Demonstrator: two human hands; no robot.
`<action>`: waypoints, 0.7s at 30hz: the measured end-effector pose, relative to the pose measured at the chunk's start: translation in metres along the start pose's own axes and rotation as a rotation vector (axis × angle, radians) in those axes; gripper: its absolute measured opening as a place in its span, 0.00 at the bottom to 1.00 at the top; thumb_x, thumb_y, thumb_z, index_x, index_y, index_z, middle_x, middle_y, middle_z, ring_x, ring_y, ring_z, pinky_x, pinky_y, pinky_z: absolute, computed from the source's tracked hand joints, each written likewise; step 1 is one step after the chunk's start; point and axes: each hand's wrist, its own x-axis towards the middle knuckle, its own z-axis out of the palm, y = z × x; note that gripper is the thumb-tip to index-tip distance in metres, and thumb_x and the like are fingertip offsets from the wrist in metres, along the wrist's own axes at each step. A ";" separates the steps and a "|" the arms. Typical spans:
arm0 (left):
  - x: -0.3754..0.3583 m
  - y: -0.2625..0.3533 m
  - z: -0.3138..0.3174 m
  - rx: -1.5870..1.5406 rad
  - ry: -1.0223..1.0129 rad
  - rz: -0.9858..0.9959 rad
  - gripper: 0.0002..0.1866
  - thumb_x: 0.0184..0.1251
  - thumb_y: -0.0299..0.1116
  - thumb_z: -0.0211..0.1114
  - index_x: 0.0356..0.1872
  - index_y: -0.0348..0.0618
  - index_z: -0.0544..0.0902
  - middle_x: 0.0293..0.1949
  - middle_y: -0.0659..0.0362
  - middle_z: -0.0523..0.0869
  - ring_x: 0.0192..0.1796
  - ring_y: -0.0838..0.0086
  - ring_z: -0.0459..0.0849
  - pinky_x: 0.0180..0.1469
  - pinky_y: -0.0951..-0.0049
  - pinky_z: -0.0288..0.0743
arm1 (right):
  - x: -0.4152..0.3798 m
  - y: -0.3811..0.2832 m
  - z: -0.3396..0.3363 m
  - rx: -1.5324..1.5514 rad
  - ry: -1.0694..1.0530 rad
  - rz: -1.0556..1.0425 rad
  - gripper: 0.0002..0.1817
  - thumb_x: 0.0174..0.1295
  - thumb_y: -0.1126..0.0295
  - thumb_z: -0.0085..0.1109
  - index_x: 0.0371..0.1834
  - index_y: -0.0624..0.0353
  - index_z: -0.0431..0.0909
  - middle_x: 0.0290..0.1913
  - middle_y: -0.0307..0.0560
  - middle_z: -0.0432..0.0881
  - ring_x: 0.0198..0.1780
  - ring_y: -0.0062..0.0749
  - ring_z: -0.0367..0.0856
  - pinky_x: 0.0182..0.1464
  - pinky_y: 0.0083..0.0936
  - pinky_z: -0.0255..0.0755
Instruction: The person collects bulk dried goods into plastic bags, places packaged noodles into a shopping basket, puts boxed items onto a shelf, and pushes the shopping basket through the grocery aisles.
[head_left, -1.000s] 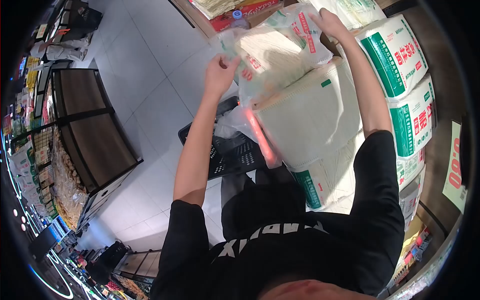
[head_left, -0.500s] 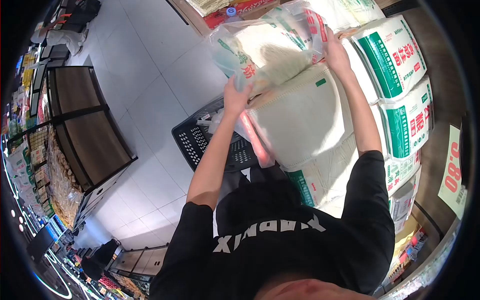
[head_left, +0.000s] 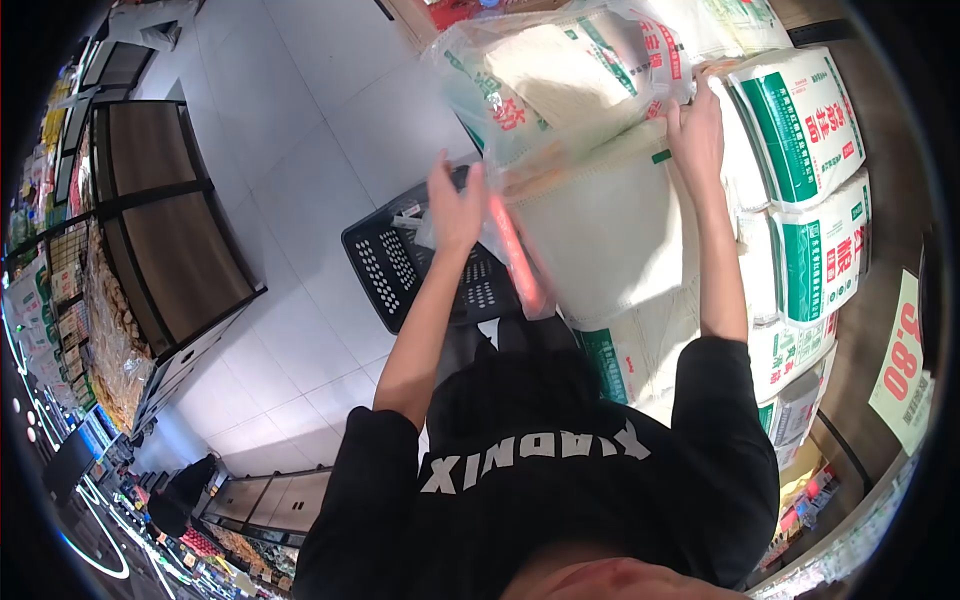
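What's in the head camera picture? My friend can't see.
A person's right hand is at the edge of a clear printed bag by stacked white packages. Their left hand is open beside it, above a black basket.

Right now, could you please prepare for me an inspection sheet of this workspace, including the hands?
Surface: stacked packs, pale and partly in bright light.
Job's things: printed clear bag with pale contents, at the far end of the packs.
Clutter: black basket, small items inside.
Hands: left hand open, blurred, in front of the basket; right hand at the bag's edge, grip unclear.
Cables: nothing seen.
Surroundings: tiled floor, display unit, price sign.
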 end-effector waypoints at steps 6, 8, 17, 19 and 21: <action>-0.113 -0.066 -0.027 -0.105 -0.099 -0.354 0.26 0.68 0.40 0.65 0.59 0.31 0.71 0.49 0.46 0.80 0.51 0.60 0.80 0.57 0.63 0.74 | -0.187 -0.112 -0.001 0.563 -0.465 0.097 0.20 0.66 0.68 0.61 0.56 0.68 0.74 0.48 0.61 0.80 0.48 0.51 0.80 0.52 0.38 0.75; -0.166 -0.081 0.010 -0.047 -0.146 -0.260 0.25 0.66 0.39 0.66 0.56 0.32 0.72 0.44 0.48 0.82 0.48 0.59 0.82 0.54 0.62 0.76 | -0.235 -0.136 0.011 0.510 -0.539 0.082 0.21 0.67 0.67 0.59 0.59 0.68 0.72 0.52 0.64 0.78 0.52 0.57 0.80 0.54 0.42 0.74; -0.195 -0.096 0.030 -0.513 -0.415 -0.078 0.24 0.62 0.38 0.68 0.53 0.35 0.73 0.43 0.45 0.83 0.49 0.49 0.83 0.50 0.57 0.75 | -0.283 -0.185 0.035 0.243 -0.601 0.168 0.31 0.68 0.64 0.53 0.68 0.74 0.59 0.57 0.73 0.75 0.53 0.69 0.79 0.53 0.53 0.74; -0.191 -0.084 0.008 -0.260 -0.444 0.089 0.23 0.62 0.39 0.68 0.52 0.35 0.74 0.44 0.44 0.83 0.50 0.47 0.83 0.50 0.56 0.75 | -0.287 -0.188 0.036 0.202 -0.628 0.180 0.31 0.69 0.64 0.51 0.68 0.74 0.59 0.56 0.73 0.76 0.52 0.69 0.80 0.52 0.54 0.75; -0.191 -0.086 0.002 -0.040 -0.496 0.260 0.24 0.60 0.39 0.69 0.51 0.35 0.74 0.44 0.42 0.83 0.50 0.45 0.82 0.51 0.55 0.76 | -0.293 -0.190 0.033 0.171 -0.642 0.186 0.30 0.69 0.63 0.49 0.68 0.75 0.59 0.54 0.73 0.77 0.50 0.69 0.80 0.50 0.55 0.76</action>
